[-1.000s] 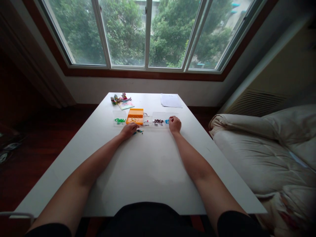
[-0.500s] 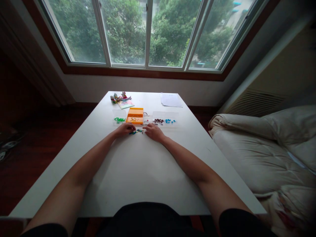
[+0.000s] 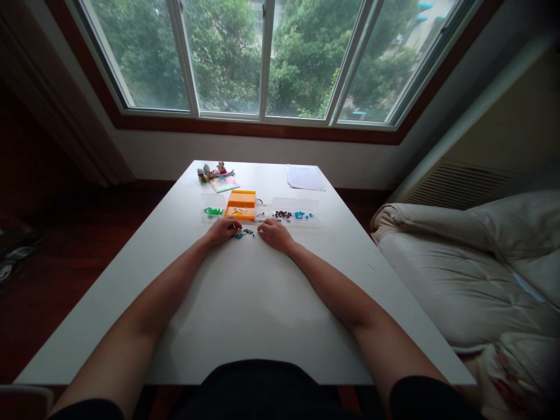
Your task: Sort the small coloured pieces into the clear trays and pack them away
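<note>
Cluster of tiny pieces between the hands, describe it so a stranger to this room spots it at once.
Start at the window, then the white table in front of it. Between the left hand and the right hand, nearer than the orange box, lies the cluster. It mixes blue and green, whereas the green pieces and brown pieces beyond form single-colour groups.

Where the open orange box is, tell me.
In the head view, the open orange box sits on the table left of centre, right of the green pieces and just beyond the left hand.
</note>
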`<state>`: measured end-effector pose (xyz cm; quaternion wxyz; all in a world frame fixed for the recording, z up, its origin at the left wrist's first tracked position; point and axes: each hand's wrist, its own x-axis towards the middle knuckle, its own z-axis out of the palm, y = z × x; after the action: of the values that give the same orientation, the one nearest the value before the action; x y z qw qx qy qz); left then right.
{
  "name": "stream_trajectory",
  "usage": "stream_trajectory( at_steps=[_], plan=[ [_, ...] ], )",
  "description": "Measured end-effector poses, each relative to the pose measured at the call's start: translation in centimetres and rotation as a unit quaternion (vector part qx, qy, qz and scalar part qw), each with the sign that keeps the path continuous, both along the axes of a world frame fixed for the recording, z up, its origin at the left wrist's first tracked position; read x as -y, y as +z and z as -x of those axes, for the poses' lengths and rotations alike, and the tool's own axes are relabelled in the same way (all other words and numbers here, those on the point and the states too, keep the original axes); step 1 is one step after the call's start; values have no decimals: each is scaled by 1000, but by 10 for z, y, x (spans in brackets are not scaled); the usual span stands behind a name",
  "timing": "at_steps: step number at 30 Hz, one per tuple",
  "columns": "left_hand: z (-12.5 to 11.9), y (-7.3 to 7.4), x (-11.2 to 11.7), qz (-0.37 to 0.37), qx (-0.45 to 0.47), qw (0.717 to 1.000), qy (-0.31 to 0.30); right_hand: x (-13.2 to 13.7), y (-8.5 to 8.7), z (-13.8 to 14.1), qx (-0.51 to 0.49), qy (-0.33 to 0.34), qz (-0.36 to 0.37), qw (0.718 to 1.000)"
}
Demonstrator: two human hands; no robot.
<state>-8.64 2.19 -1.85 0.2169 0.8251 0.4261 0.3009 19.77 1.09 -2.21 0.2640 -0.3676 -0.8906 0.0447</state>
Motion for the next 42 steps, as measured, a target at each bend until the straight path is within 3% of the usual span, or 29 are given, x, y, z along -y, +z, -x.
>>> stream_trajectory(
  at_steps=[11, 28, 34, 42],
  plan=[
    [-12, 5, 3, -41, -54, 996, 62, 0, 1, 1, 1, -14, -4, 1000],
    [-9, 10, 8, -88, -131, 980, 122, -3, -4, 0, -79, -5, 0, 997],
    [-11, 12, 8, -88, -37, 980, 177, -1, -2, 0, -63, -18, 6, 998],
    [2, 4, -7, 0, 152, 958, 245, 2, 2, 2, -43, -24, 10, 999]
  ],
)
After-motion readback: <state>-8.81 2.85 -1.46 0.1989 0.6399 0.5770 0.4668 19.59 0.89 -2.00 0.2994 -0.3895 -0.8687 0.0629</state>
